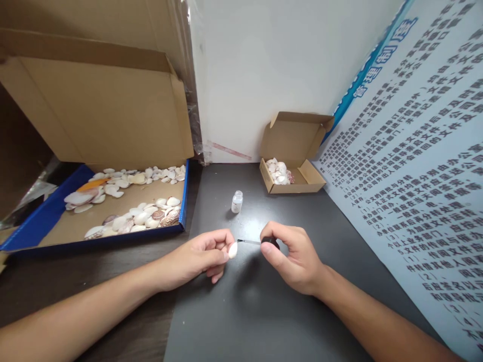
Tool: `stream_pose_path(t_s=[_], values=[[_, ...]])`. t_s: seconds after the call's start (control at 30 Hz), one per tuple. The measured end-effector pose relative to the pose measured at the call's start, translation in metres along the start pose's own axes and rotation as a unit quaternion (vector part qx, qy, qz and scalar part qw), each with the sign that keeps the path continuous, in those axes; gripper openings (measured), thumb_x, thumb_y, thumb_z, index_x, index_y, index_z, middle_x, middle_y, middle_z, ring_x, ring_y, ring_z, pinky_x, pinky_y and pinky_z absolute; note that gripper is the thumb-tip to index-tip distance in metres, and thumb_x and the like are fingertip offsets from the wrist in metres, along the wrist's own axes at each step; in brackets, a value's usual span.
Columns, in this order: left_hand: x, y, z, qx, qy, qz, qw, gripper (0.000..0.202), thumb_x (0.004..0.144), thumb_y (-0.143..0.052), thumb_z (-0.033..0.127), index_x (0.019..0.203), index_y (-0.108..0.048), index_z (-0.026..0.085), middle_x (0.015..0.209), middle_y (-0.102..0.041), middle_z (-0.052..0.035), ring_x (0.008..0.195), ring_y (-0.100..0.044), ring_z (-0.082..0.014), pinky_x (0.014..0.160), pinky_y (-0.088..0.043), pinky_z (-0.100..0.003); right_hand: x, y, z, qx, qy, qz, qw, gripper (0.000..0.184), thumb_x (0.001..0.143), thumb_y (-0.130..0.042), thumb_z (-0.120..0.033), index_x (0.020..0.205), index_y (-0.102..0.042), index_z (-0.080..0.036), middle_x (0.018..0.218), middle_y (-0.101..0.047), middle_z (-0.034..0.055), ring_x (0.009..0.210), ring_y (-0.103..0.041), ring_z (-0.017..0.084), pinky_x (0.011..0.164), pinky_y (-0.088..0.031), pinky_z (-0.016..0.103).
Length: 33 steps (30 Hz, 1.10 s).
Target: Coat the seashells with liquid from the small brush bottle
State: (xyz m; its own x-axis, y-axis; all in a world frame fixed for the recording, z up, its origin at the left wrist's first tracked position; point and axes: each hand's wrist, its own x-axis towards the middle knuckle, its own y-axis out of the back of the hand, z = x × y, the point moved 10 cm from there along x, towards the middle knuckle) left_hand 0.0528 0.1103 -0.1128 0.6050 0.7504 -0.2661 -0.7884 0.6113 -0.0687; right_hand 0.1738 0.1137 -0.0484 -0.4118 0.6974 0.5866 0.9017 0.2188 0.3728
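My left hand (212,254) pinches a small white seashell (233,250) between thumb and fingers. In my right hand (292,254) is the black cap of a brush applicator (270,242); its thin stem points left. The dark bristle tip meets the shell's upper edge, or lies very close to it. Behind the hands stands a small clear glass bottle (237,202), upright and uncapped, with a whitish label or content.
On the left an open blue-edged cardboard box (128,201) holds many seashells (141,217). A smaller open cardboard box (298,188) with white shells (278,172) stands at the back right. A printed board (407,166) leans along the right, and a white wall closes the back.
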Motion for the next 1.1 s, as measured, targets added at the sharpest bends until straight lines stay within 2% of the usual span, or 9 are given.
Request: stream_pose_path(t_s=[0.27,0.47,0.57,1.1], values=[[-0.0006,0.0013,-0.0012,-0.002,0.004,0.012,1.0,0.025,0.084,-0.065,0.037,0.081,-0.048,0.019,0.057,-0.036,0.0091,0.048,-0.031,-0.0062,0.054,-0.042,-0.022,-0.0006,-0.0048,-0.0003,0.023,-0.002,-0.024,0.999,0.022,0.089,-0.053,-0.03,0.071,-0.047,-0.019,0.057,-0.043,-0.0045,0.05,-0.038,0.009,0.048,-0.033,0.021],[-0.001,0.0005,0.0004,0.002,0.001,0.015,1.0,0.026,0.083,-0.065,0.038,0.081,-0.049,0.019,0.057,-0.035,0.0088,0.049,-0.032,-0.0068,0.053,-0.04,-0.022,-0.0011,-0.0014,0.0024,0.011,-0.006,-0.003,1.0,0.021,0.09,-0.052,-0.03,0.072,-0.047,-0.02,0.056,-0.043,-0.0049,0.05,-0.038,0.009,0.048,-0.033,0.021],[-0.0012,0.0008,0.0004,0.004,0.002,0.014,1.0,0.025,0.083,-0.065,0.037,0.081,-0.049,0.019,0.057,-0.036,0.0082,0.05,-0.035,-0.0074,0.051,-0.038,-0.021,-0.0009,-0.0022,-0.0018,0.027,0.007,-0.008,1.0,0.021,0.089,-0.051,-0.028,0.07,-0.046,-0.02,0.056,-0.043,-0.0047,0.05,-0.038,0.009,0.048,-0.034,0.021],[-0.0009,0.0007,0.0007,-0.003,-0.001,0.01,1.0,0.021,0.085,-0.064,0.033,0.081,-0.051,0.017,0.059,-0.038,0.0085,0.049,-0.033,-0.0055,0.054,-0.042,-0.021,-0.0007,-0.0032,-0.0028,0.035,0.009,-0.013,0.999,0.021,0.089,-0.051,-0.027,0.07,-0.047,-0.019,0.057,-0.042,-0.0047,0.05,-0.038,0.009,0.049,-0.032,0.021]])
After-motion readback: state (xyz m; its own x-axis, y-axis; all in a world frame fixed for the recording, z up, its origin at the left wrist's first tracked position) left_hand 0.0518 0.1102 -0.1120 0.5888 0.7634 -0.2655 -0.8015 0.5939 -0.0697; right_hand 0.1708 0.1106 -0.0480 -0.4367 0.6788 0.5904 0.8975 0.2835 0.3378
